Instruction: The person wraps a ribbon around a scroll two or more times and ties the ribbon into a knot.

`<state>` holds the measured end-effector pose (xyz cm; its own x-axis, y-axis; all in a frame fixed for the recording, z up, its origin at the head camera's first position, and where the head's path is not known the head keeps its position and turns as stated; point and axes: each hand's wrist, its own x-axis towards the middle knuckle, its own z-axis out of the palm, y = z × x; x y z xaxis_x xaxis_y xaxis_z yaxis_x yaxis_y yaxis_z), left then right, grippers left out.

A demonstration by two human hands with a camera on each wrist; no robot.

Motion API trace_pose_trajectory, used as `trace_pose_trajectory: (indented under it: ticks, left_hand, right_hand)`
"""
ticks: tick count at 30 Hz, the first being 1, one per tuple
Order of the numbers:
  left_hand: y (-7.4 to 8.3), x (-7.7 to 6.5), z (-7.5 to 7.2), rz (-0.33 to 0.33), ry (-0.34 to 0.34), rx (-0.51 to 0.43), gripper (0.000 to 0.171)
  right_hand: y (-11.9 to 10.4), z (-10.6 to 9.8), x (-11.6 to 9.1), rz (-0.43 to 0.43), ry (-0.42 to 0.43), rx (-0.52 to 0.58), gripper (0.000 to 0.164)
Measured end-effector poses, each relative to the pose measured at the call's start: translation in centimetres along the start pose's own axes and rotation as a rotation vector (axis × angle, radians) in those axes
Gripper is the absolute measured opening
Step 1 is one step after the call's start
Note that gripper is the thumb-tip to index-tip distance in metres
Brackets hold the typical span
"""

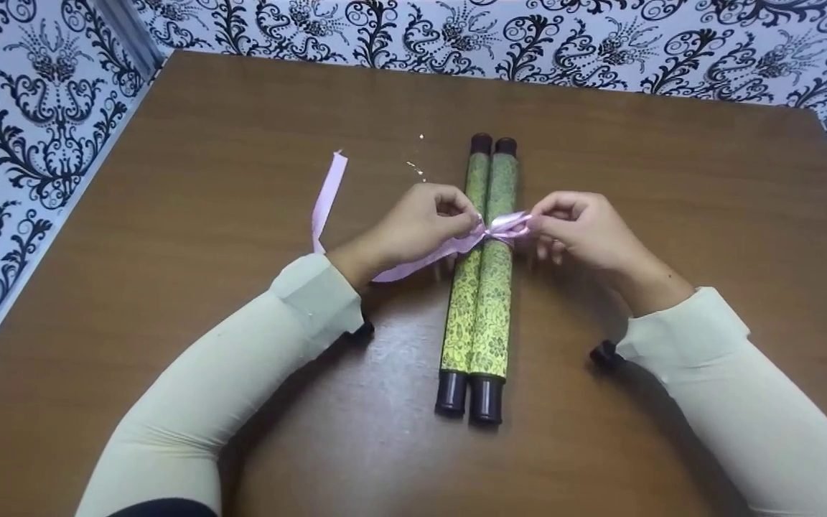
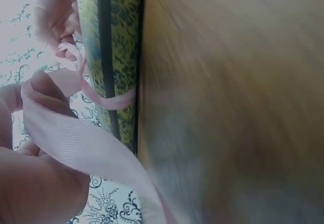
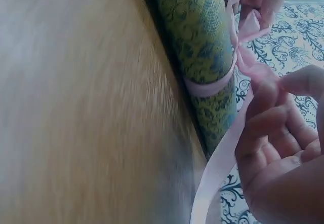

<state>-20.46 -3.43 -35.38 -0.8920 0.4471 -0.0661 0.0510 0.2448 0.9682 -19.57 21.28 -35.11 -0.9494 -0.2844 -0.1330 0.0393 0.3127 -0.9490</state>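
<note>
Two long yellow-green patterned rolls point(image 1: 496, 316) with dark end caps lie side by side on the table. A pink ribbon point(image 1: 413, 267) wraps both around the middle and is knotted on top, with a loop at the right. Just left of the knot, my left hand point(image 1: 413, 224) pinches the ribbon between thumb and finger. On the other side, my right hand point(image 1: 589, 228) pinches the loop's end. The left wrist view shows the wide ribbon tail point(image 2: 76, 138) running over the left fingers. Seen from the right wrist, the ribbon band point(image 3: 210, 88) circles the roll.
A ribbon tail point(image 1: 327, 194) lies on the brown wooden table point(image 1: 241, 165) left of the left hand. Small shiny bits point(image 1: 416, 169) are scattered beyond that hand. Black-and-white patterned covering point(image 1: 456, 32) surrounds the table's far and left edges.
</note>
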Motion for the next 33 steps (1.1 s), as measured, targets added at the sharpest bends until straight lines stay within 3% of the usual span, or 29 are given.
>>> trace_pose_trajectory:
  ticks: [3,7,10,12,18,25,28,33]
  left_hand:
    - [-0.1,-0.1,0.0,-0.023,0.009,-0.074,0.008]
    - [-0.1,-0.1,0.1,-0.02,0.048,-0.04,0.008]
    - [-0.2,0.0,0.1,-0.011,0.066,-0.001,0.009]
    - [-0.2,0.0,0.1,-0.014,0.061,-0.026,0.009]
    - [-0.2,0.2,-0.1,-0.052,0.035,-0.052,0.01]
    - [0.1,0.5,-0.7,-0.069,0.04,-0.08,0.012]
    - [0.0,0.5,-1.1,-0.054,0.006,-0.031,0.011]
    - [-0.2,0.5,-1.2,0.011,-0.06,0.181,0.02]
  right_hand:
    - [0.0,0.5,0.1,0.011,-0.004,0.156,0.006]
    - [0.2,1.0,0.4,0.029,-0.036,0.32,0.01]
    - [0.4,1.3,0.6,0.045,-0.059,0.378,0.011]
    - [0.5,1.4,0.7,0.045,-0.075,0.367,0.011]
    - [0.2,1.6,0.9,0.049,-0.107,0.18,0.006]
    - [-0.1,1.3,1.0,-0.02,-0.056,-0.178,0.01]
    - [0.3,0.6,1.2,-0.039,-0.037,-0.265,0.008]
    - [0.8,-0.1,1.0,-0.045,-0.059,-0.344,0.013]
